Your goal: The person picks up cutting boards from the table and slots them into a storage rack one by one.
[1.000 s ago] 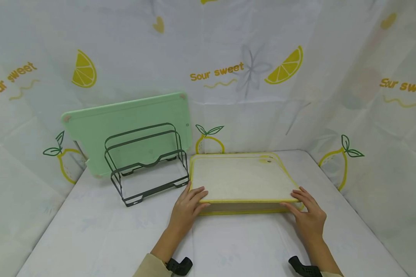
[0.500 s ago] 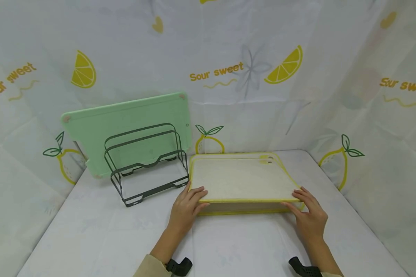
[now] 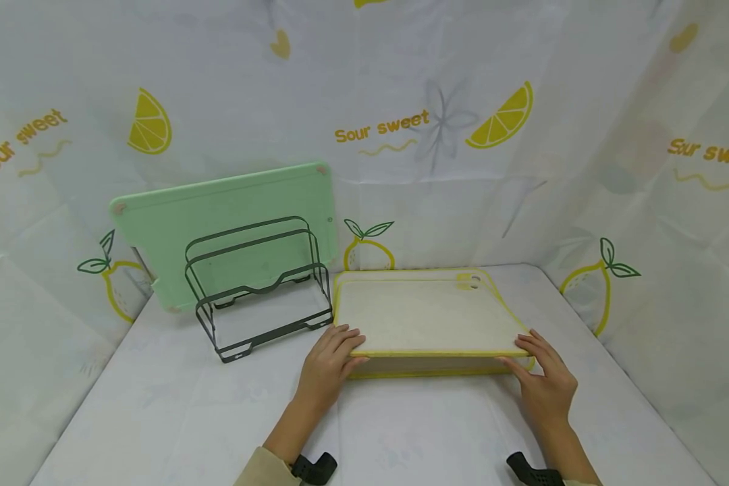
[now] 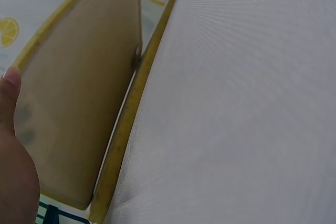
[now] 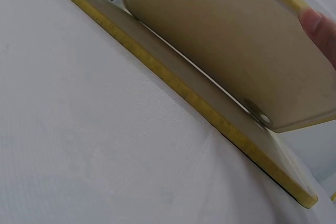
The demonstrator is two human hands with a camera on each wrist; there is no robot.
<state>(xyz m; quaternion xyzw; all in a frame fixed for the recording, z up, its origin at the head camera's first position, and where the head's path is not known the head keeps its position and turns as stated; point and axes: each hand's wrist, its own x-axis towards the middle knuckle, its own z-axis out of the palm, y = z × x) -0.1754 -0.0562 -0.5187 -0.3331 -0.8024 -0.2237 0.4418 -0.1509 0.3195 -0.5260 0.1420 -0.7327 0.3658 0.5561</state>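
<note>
Lifting step, it seems: the top board (image 3: 428,314) tilts over the lower board (image 5: 184,95).
Left hand (image 3: 325,369) and right hand (image 3: 547,388) pinch its raised edge at eight and four o'clock, rack (image 3: 279,332) at nine; next probably needs even grip.

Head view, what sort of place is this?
Probably a small staged booth rather than a working kitchen: lemon-print cloth hangs behind and at both sides of a white table, which bears yellow-edged boards.
</note>
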